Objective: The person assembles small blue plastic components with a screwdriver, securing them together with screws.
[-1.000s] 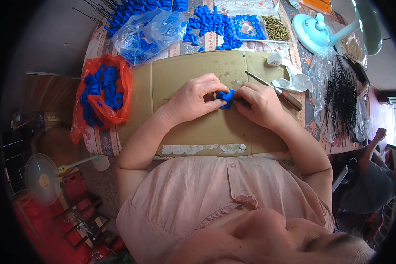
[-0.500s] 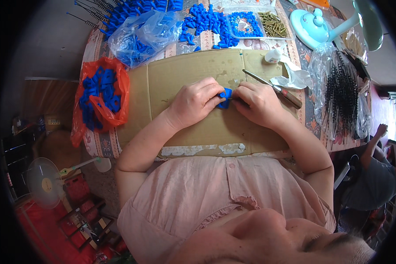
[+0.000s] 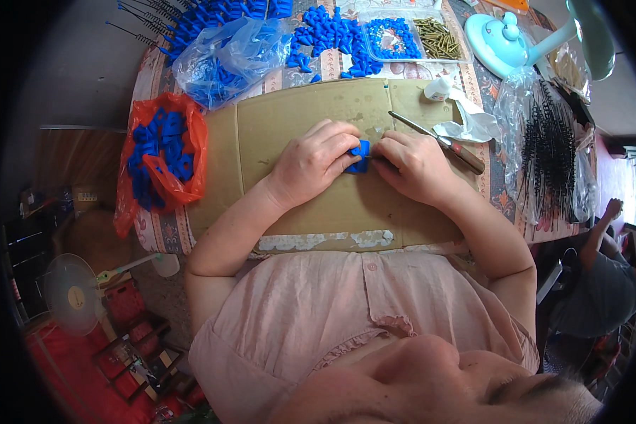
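Over the sheet of cardboard (image 3: 311, 205), my left hand (image 3: 314, 157) is closed with its fingertips round a small blue plastic piece (image 3: 361, 157). My right hand (image 3: 415, 164) is pinched just to the right of that piece. A short thin bit shows between the right fingertips and the blue piece, but its kind is too small to tell. Beyond my right hand lies a pointed metal tool (image 3: 431, 132) with a brown handle. A small white bottle (image 3: 438, 90) and a crumpled white sheet (image 3: 471, 125) are near it.
An orange-red bag (image 3: 200, 177) of blue parts sits left. At the back are a clear bag (image 3: 244, 56), loose blue cones (image 3: 325, 32), and a clear tray (image 3: 394, 58) with small blue parts and brass screws (image 3: 439, 39). Right: a pale blue lamp (image 3: 498, 46), black coiled wires (image 3: 551, 155).
The blue piece has turned slightly between my fingers, so more of its flat face shows. My right hand has shifted a little; both hands otherwise keep their places.
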Demonstrator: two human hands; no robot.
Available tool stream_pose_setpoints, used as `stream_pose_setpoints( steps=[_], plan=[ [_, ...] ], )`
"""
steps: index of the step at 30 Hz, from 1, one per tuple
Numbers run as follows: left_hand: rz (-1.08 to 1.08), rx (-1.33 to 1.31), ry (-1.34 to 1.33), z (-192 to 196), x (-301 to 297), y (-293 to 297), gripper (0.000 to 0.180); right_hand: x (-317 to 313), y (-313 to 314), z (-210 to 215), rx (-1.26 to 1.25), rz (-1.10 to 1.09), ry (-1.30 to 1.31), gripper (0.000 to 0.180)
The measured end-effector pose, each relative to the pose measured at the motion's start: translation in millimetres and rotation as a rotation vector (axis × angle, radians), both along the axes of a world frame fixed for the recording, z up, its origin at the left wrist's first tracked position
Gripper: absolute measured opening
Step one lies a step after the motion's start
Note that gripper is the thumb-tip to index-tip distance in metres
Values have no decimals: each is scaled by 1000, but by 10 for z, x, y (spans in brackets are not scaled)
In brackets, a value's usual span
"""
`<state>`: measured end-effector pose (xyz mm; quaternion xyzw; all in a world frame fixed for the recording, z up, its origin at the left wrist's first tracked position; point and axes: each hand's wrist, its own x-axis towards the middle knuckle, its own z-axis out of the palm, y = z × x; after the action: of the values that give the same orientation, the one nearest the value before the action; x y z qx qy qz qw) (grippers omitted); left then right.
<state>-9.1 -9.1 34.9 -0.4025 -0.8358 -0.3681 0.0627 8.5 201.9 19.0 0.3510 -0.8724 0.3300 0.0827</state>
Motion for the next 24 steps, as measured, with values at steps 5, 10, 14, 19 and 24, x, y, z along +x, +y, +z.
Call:
stream_pose_setpoints(
  steps=[5,10,14,19,24],
  plan=[
    [-16,18,-23,-64,13,-13,16,6,-1,-1,6,-6,-4,13],
    [-17,18,-21,-80,9,-11,16,-3,-6,-7,-13,-4,15,13],
    [-15,12,-22,-83,14,-24,17,-2,-64,-13,-30,-23,48,12],
    [-61,75,-3,-136,-17,-48,21,16,-74,-16,11,-38,80,15],
    [-26,41,-78,-30,-17,-74,36,2,-96,-36,0,-57,94,16]
  ],
)
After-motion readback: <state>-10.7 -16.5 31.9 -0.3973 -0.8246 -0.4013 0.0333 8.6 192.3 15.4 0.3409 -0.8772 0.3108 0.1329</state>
